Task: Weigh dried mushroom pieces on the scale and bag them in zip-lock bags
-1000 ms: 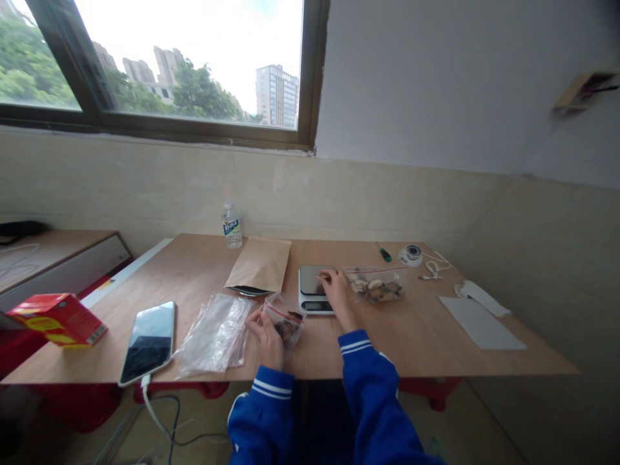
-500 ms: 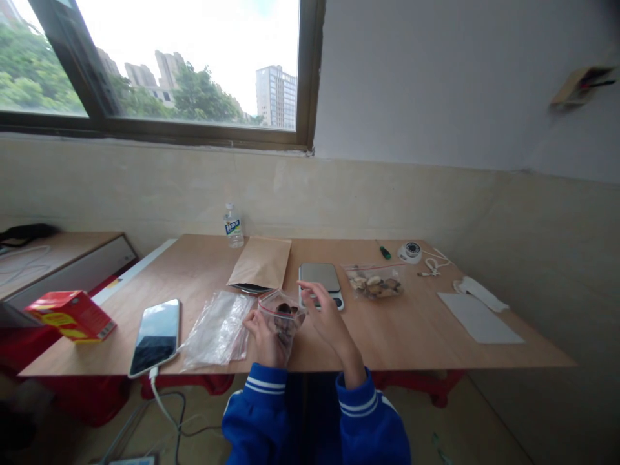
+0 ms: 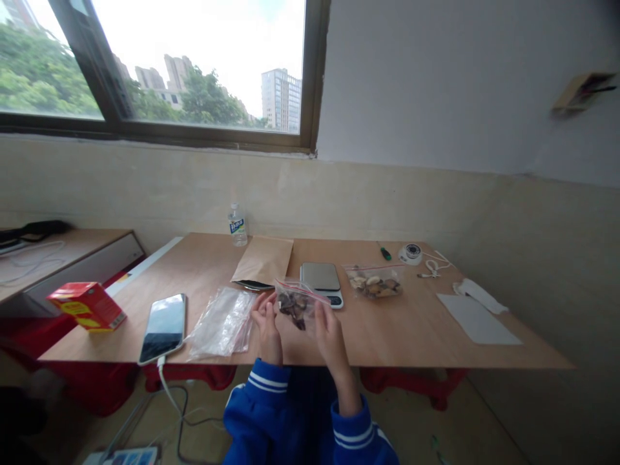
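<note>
A clear zip bag (image 3: 296, 306) with a red seal line hangs between my hands in front of the kitchen scale (image 3: 320, 276). Dark brown pieces that look like dried mushrooms lie inside it. My left hand (image 3: 269, 329) pinches the bag's left edge, and my right hand (image 3: 330, 332) grips its right side with the thumb up. To the left of my left hand lies a pile of flat clear zip bags (image 3: 223, 326). Behind the held bag is a brown paper pouch (image 3: 265, 259), its dark mouth facing me. Another filled zip bag (image 3: 375, 283) rests right of the scale.
On the left are a phone (image 3: 163, 326) with a cable and a red box (image 3: 88, 305). A plastic bottle (image 3: 237, 226) stands at the back. To the right lie a green-handled tool (image 3: 385, 253), a white dome camera (image 3: 411, 253) and a white sheet (image 3: 478, 320).
My right hand has come down from beside the bag's mouth and taken hold of its right side. The bag has been raised and stretched sideways, its contents turned toward the left.
</note>
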